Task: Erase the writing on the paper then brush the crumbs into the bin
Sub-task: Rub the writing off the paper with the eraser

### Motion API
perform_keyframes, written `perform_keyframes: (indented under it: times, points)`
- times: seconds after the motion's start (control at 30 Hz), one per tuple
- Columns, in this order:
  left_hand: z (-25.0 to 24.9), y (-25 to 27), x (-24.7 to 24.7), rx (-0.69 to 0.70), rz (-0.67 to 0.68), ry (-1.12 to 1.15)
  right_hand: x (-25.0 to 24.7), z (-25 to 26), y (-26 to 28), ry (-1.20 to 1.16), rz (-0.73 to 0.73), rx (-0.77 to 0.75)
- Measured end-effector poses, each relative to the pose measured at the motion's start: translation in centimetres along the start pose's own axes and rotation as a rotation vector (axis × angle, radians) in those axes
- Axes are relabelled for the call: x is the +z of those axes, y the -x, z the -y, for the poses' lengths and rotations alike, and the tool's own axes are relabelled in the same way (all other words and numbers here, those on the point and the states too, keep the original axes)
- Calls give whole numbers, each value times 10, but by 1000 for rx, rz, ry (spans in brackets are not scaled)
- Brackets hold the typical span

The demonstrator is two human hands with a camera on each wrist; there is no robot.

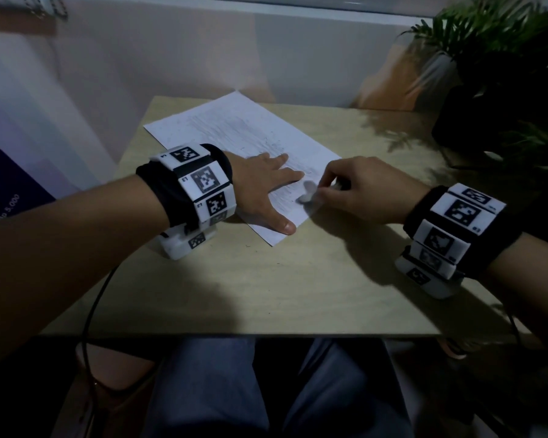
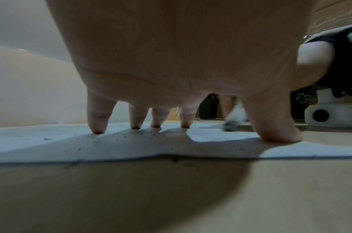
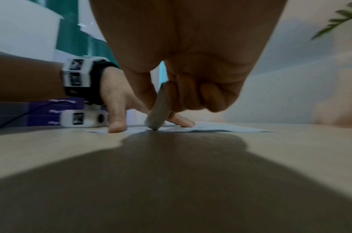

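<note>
The eraser (image 1: 307, 193) is motion-blurred, pinched in the right hand (image 1: 358, 191) at the paper's (image 1: 234, 128) near-right edge. The left hand (image 1: 260, 184) lies flat, fingers spread, pinning the near corner; bare bench (image 1: 298, 286) stretches toward its front edge.

Dim light, hard shadows, blur

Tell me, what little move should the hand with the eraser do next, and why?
Probably another short rub. The right hand pinches the eraser with its tip on the paper, faint marks remain near it, and the left hand is pressing the sheet flat.
</note>
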State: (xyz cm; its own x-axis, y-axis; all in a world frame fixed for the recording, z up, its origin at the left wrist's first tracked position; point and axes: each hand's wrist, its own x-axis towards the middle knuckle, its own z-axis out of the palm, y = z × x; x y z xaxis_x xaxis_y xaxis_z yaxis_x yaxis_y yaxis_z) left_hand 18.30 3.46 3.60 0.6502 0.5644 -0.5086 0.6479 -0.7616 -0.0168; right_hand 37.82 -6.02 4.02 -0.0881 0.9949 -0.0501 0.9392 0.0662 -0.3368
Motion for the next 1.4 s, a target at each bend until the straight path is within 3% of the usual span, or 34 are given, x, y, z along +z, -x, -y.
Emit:
perform_keyframes:
  times: [0.1, 0.27, 0.43, 0.5, 0.6, 0.67, 0.8, 0.87, 0.93, 1.0, 1.13, 1.27, 1.4]
  points:
    - [0, 1, 0, 0, 1, 5, 3, -10, -7, 227, -156, 127]
    - [-1, 1, 0, -2, -6, 2, 3, -1, 2, 24, 10, -63]
    - [-1, 3, -1, -1, -9, 15, 4, -20, -11, 213, -130, 184]
    - [0, 3, 0, -4, -8, 12, 7, -16, -7, 222, -135, 112]
    - [-2, 2, 0, -7, -7, 2, 2, -4, 5, 48, 10, -59]
    - [-2, 2, 0, -8, -6, 4, -1, -7, 4, 4, 46, -20]
    - [1, 1, 0, 0, 2, 24, 0, -24, -7, 247, -163, 163]
    - [2, 1, 1, 3, 3, 26, 5, -20, -2, 207, -149, 54]
    - [0, 2, 0, 0, -1, 26, 4, -12, 6, 88, -46, -54]
    - [-1, 3, 0, -5, -3, 25, 0, -14, 5, 33, 7, -30]
    - [-1, 5, -1, -5, 3, 29, -3, -31, -6, 241, -156, 121]
    - [-1, 4, -1, -5, 2, 9, 2, -20, -4, 125, -73, -49]
    - [0, 3, -1, -3, 13, 13, -6, -29, -19, 75, -73, 89]
